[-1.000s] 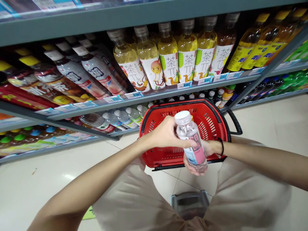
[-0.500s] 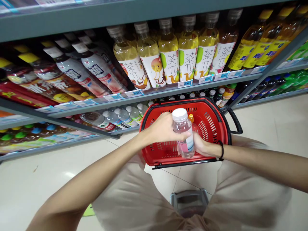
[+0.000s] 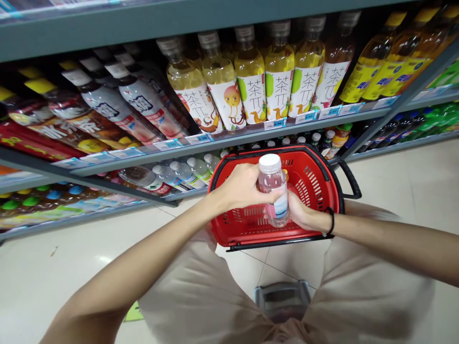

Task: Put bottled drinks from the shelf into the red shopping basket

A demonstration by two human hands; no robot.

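Note:
A clear drink bottle [image 3: 274, 188] with a white cap and a pink and blue label stands upright over the red shopping basket [image 3: 315, 179]. My left hand [image 3: 242, 188] wraps its upper part from the left. My right hand [image 3: 301, 212] grips its lower part from the right; a black band circles that wrist. An orange-capped bottle shows in the basket just behind it.
Grey store shelves [image 3: 229, 138] in front hold rows of tea bottles, dark drinks and water bottles, with price tags on the edges. The basket's black handle [image 3: 349, 179] sticks out to the right. A grey stool [image 3: 283, 298] sits between my knees on the tiled floor.
Both hands have carried the bottle away from me and over the basket, and it now stands more upright.

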